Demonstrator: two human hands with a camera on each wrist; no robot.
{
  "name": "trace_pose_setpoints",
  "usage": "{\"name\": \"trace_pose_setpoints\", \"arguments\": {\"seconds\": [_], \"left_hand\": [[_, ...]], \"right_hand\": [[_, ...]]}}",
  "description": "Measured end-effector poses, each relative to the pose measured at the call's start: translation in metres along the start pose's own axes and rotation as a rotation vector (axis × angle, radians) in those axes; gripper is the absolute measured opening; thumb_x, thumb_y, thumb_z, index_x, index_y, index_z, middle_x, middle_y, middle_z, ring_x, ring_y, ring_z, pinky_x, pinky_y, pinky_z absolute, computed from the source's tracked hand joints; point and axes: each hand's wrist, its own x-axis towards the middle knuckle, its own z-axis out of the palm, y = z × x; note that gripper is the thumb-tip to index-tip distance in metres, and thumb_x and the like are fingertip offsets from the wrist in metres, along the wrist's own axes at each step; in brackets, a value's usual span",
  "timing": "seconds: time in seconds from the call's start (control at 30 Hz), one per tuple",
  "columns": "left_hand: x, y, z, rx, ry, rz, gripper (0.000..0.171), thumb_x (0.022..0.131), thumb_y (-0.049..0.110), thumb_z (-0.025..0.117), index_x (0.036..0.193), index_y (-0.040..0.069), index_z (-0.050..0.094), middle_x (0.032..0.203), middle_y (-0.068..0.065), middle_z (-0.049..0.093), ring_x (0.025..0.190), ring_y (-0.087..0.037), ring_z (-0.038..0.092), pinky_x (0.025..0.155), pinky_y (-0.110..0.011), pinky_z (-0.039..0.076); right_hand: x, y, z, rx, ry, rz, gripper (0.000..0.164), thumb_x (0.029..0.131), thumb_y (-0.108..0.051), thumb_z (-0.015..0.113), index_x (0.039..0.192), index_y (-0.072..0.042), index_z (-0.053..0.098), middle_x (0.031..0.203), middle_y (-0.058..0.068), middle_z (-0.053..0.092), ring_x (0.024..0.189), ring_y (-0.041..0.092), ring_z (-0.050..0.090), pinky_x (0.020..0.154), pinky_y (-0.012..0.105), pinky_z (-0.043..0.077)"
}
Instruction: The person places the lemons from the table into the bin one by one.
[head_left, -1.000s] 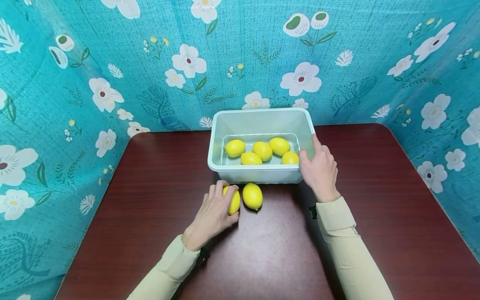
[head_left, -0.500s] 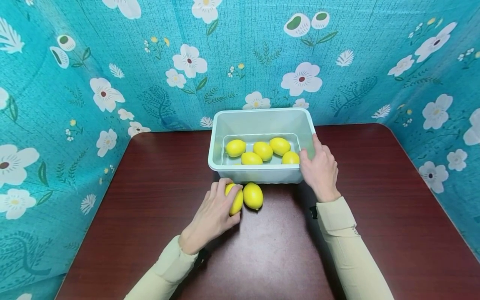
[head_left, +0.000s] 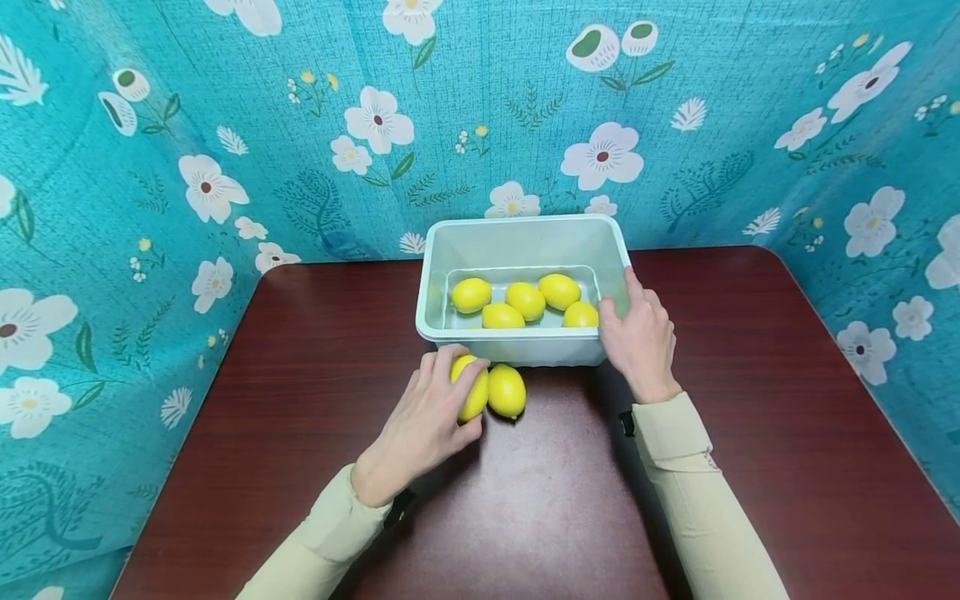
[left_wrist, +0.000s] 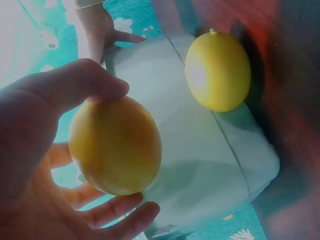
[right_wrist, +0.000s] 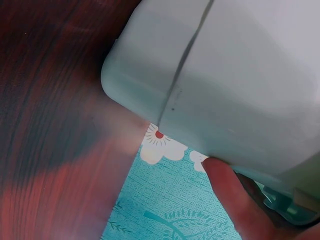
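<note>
My left hand [head_left: 420, 421] grips a yellow lemon [head_left: 472, 393] between thumb and fingers, just in front of the pale blue-green plastic bin [head_left: 517, 350]. The left wrist view shows this lemon [left_wrist: 117, 150] large, with the thumb on top and the fingertips below. A second lemon [head_left: 507, 392] lies on the table right beside the held one, near the bin's front wall. Inside the bin are several more lemons [head_left: 525, 301]. At the bin's front right corner, my right hand [head_left: 641, 342] holds the rim, thumb over the inside; one finger [right_wrist: 227, 190] shows in the right wrist view.
The bin stands at the far side of a dark reddish-brown table [head_left: 322, 333]. A turquoise cloth with white flowers [head_left: 465, 108] hangs behind the table and along both sides.
My left hand has moved slightly up and right with the lemon, closer to the bin's front wall. The right hand and the bin stay where they were.
</note>
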Motion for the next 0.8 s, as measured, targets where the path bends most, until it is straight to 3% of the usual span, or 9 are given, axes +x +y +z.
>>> {"name": "trace_pose_setpoints", "arguments": {"seconds": [0.8], "left_hand": [[0.026, -0.001, -0.020, 0.002, 0.095, 0.094, 0.056, 0.078, 0.030, 0.070, 0.128, 0.013, 0.052, 0.128, -0.012, 0.048, 0.100, -0.027, 0.051, 0.074, -0.035, 0.046]], "right_hand": [[0.002, -0.001, -0.001, -0.008, -0.001, 0.004, 0.061, 0.095, -0.039, 0.040, 0.152, -0.018, 0.033, 0.129, 0.024, 0.056, 0.103, 0.045, 0.057, 0.083, 0.059, 0.047]]}}
